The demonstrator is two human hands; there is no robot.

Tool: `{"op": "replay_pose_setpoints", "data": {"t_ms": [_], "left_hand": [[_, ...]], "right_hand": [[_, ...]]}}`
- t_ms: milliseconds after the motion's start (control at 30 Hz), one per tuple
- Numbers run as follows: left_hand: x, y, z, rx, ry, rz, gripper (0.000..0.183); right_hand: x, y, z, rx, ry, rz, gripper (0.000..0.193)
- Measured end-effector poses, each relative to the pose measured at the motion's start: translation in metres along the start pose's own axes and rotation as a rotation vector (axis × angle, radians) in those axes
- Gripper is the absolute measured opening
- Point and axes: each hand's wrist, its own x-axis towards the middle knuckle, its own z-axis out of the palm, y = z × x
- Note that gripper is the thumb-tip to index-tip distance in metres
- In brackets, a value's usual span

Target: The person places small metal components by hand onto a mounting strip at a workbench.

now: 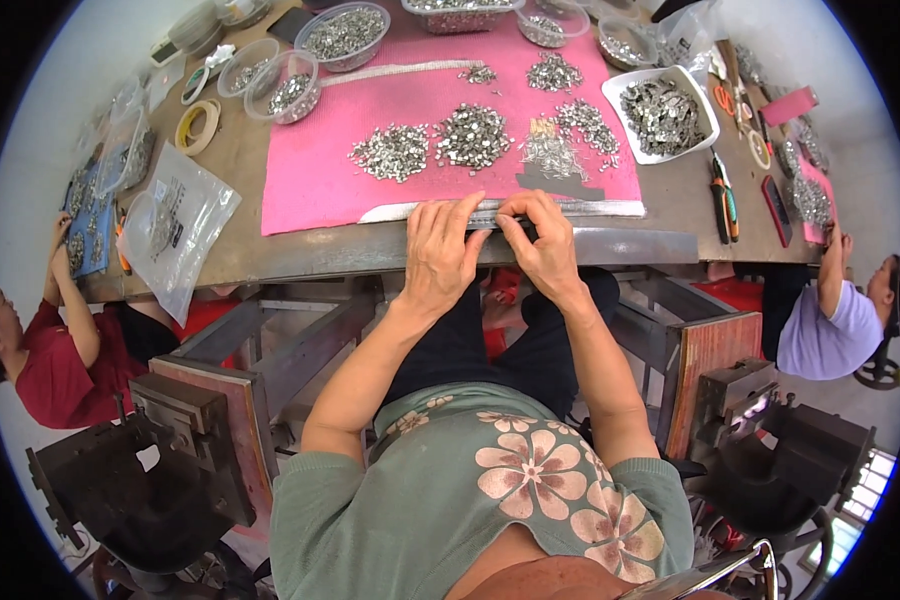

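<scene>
At the near edge of the table, both my hands pinch a narrow silver and dark metal strip [484,214]. My left hand [436,243] has its fingers together over the strip's left part. My right hand [542,238] grips the other end with thumb and fingers, hiding much of it. Just beyond lies a pink mat [315,180] with piles of small metal pieces [472,135]. Right of these are a heap of thin pins [552,158] and a dark grey flat piece [560,185].
A white tray of metal pieces [662,112], pliers [724,200] and a red-edged phone-like object [776,211] lie right. Clear tubs [344,38], tape rolls [198,127] and a plastic bag [185,225] are left. One person works at each side.
</scene>
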Motion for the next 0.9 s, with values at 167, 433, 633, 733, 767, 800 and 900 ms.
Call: {"op": "replay_pose_setpoints", "data": {"t_ms": [167, 433, 633, 733, 767, 800, 900], "left_hand": [[0.002, 0.003, -0.001, -0.023, 0.003, 0.010, 0.049], [0.012, 0.054, -0.001, -0.642, -0.048, -0.215, 0.034], [0.007, 0.069, 0.014, -1.168, -0.265, -0.503, 0.039], [-0.005, 0.070, 0.017, -1.309, -0.343, -0.573, 0.047], [-0.009, 0.073, 0.017, -1.340, -0.341, -0.567, 0.052], [-0.012, 0.074, 0.017, -1.370, -0.336, -0.560, 0.057], [-0.024, 0.072, 0.021, -1.438, -0.361, -0.558, 0.060]], "right_hand": [[0.001, -0.007, -0.006, -0.201, -0.003, -0.158, 0.015], [-0.023, -0.031, -0.025, 1.134, 0.156, 0.355, 0.030], [-0.047, -0.041, -0.031, 1.285, 0.220, 0.502, 0.038], [-0.059, -0.042, -0.029, 1.322, 0.245, 0.597, 0.041], [-0.061, -0.042, -0.028, 1.319, 0.236, 0.621, 0.041], [-0.065, -0.042, -0.028, 1.315, 0.224, 0.644, 0.042], [-0.082, -0.025, -0.020, 1.359, 0.139, 0.632, 0.039]]}}
